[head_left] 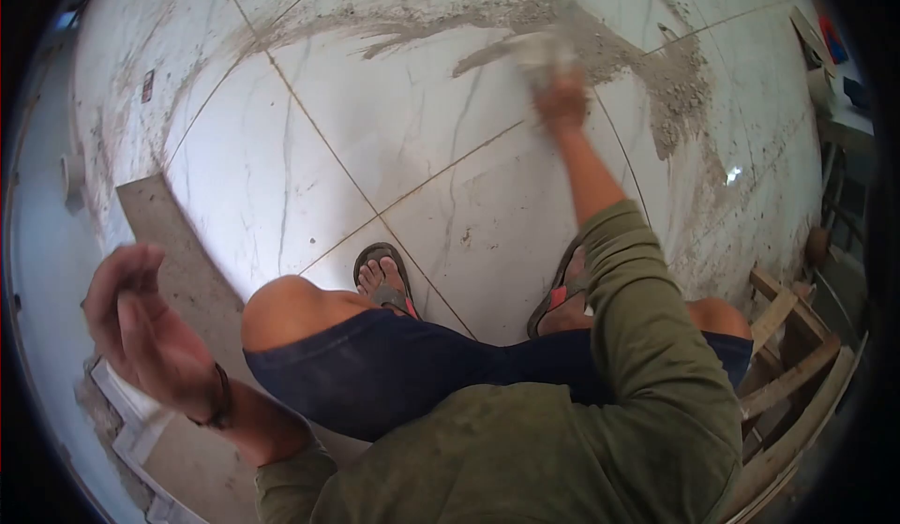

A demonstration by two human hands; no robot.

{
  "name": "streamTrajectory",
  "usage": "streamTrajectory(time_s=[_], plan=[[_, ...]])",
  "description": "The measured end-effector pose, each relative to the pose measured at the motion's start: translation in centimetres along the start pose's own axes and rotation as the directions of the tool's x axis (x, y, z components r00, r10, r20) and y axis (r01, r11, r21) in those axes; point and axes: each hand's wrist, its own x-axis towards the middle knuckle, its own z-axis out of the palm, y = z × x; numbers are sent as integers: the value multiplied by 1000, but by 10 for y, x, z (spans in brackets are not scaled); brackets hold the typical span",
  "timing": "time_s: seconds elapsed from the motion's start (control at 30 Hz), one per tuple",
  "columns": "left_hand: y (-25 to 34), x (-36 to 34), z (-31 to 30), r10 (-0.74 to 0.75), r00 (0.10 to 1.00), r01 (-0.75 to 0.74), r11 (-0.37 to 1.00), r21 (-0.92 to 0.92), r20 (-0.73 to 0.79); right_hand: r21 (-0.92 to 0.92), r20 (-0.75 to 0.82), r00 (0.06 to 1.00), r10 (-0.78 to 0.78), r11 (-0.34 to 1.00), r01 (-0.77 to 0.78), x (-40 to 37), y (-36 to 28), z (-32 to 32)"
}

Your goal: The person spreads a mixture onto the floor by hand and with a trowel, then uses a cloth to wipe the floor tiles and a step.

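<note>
Out in front, my right hand [562, 102] is closed on a pale, motion-blurred thing [546, 53] low over the tiled floor [375, 112]; it may be a rag, but its kind cannot be made out. Around it lies a curved band of grey-brown grit [605, 46], with streaks smeared across the white tiles. My left hand [150, 327] is raised at the lower left beside my knee, its fingers loosely bent and apart, with nothing visible in it.
Between my sandalled feet [382, 280] run tile joints. A grey-brown strip [178, 229] lies along the left. Wooden pieces [792, 374] are stacked at the lower right. More items, partly dark, stand along the right edge.
</note>
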Motion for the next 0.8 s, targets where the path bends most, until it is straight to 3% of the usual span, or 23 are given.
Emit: streamTrajectory(time_s=[0.03,0.07,0.1,0.13,0.17,0.2,0.23,0.3,0.33,0.37,0.4,0.43,0.47,0.5,0.53,0.57,0.6,0.63,0.67,0.7,0.73,0.77,0.8], plan=[[2,-1,7,-62,996,65,997,40,-66,-101,-111,994,7,995,-18,13,38,-2],[-2,3,4,-130,991,129,991,40,25,-90,-38,987,155,983,-158,27,68,-18],[-10,7,7,-221,975,220,971,92,-2,-111,42,908,416,905,-410,41,90,-42],[-22,9,11,-313,949,315,939,141,-33,-184,39,848,528,838,-513,51,126,-54],[-41,11,12,-399,914,406,895,186,-75,-271,-233,856,462,814,-514,55,166,-53],[-77,9,7,-497,866,499,854,147,-53,-307,-305,827,472,773,-555,62,187,-75],[-117,7,-2,-582,813,582,805,119,-40,-95,-273,671,689,675,-731,80,219,-81],[-193,-5,-17,-729,684,719,674,169,-5,30,-276,638,719,670,-742,102,213,-111],[-252,-9,-34,-777,629,704,583,406,25,48,-312,645,697,690,-722,114,196,-126],[-330,-15,-50,-857,506,756,389,527,-94,38,-321,710,627,758,-652,125,163,-127],[-362,-21,-54,-869,454,768,268,582,-198,27,-327,768,551,818,-575,137,131,-127],[-366,-16,-48,-854,410,694,63,718,-321,123,-256,820,512,859,-498,147,102,-114],[-375,-13,-50,-874,346,667,-27,744,-342,176,-202,886,417,906,-386,147,47,-104],[-381,-12,-51,-889,302,711,-30,703,-343,246,-144,939,313,930,-272,146,-9,-93],[-430,-23,-64,-916,250,704,-50,709,-312,328,-84,975,206,930,-168,146,-65,-82],[-445,-21,-69,-928,209,711,-71,700,-307,308,-84,995,-63,948,86,143,-113,-47],[-459,-19,-73,-939,168,717,-93,691,-301,356,-41,983,-179,916,182,130,-184,-29],[-419,-5,-58,-936,137,739,-122,663,-324,315,-28,967,-253,916,249,113,-253,0],[-388,11,-51,-941,63,757,-171,630,-331,339,80,937,-340,893,295,97,-324,8],[-387,16,-47,-939,61,714,-197,672,-339,460,294,852,-434,846,272,90,-388,17],[-396,14,-47,-942,38,703,-212,679,-334,465,378,808,-451,848,256,75,-452,34],[-396,14,-49,-949,25,705,-207,678,-315,511,222,833,-508,788,345,52,-503,59],[-389,17,-49,-947,2,732,-217,645,-322,552,375,754,-539,783,285,42,-555,49]])
